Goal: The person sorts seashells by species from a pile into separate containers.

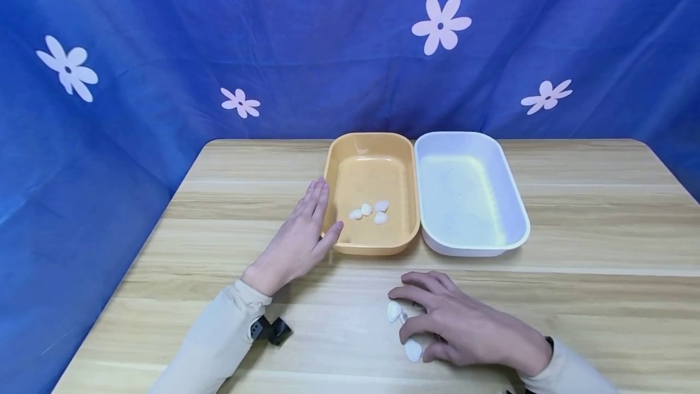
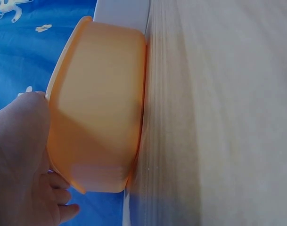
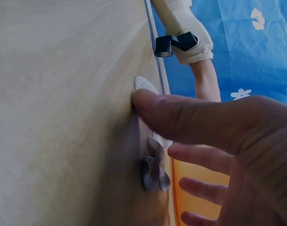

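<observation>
My left hand [image 1: 295, 242] lies against the left rim of the orange tray [image 1: 333, 157], fingers extended along its outside and thumb over the near left corner. In the left wrist view, the thumb side of that hand covers part of the tray's rim. My right hand [image 1: 465, 324] hovers low over the table, fingers spread and bent. A ribbed white shell [image 1: 413, 351] lies by its thumb and index finger; contact cannot be made out. Another white shell [image 1: 394, 311] lies under the other fingertips. Dark shells [image 3: 153, 172] show beneath the hand in the right wrist view.
Several small pale shells [image 1: 380, 206] lie inside the orange tray. A white tray [image 1: 473, 245] stands against its right side. The wooden table [image 1: 590, 224] reaches back to a blue curtain [image 1: 339, 47] with flower prints.
</observation>
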Available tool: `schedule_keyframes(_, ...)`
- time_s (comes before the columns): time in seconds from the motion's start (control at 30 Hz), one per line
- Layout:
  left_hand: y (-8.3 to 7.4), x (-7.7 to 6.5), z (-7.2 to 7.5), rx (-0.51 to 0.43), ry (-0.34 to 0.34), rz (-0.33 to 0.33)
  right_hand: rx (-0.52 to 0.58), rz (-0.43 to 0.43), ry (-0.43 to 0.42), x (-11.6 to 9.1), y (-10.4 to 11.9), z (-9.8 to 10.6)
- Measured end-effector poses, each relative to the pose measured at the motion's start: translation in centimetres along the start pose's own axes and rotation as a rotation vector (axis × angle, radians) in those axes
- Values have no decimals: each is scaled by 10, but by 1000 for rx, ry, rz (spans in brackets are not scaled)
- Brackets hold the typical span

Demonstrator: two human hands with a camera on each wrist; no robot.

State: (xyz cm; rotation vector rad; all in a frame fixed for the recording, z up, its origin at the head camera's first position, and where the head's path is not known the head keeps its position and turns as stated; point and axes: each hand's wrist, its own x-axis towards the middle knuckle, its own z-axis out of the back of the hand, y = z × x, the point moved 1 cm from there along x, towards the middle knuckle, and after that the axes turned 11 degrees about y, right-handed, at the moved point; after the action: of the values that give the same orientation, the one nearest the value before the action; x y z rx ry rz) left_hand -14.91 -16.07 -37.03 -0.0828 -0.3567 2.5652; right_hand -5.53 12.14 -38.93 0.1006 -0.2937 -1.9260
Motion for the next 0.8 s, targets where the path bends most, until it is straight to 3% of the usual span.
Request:
schedule_keyframes(0.27, 1, 0, -1, 3, 4, 2, 5, 16, -27, 4, 1, -5)
schedule_keyframes(0.6, 0, -1, 1, 0, 3, 6, 19, -31, -3, 5, 5, -3)
schedule_keyframes(0.8, 0, 0, 0, 3, -1, 0, 43, -69, -26, 8, 8, 8)
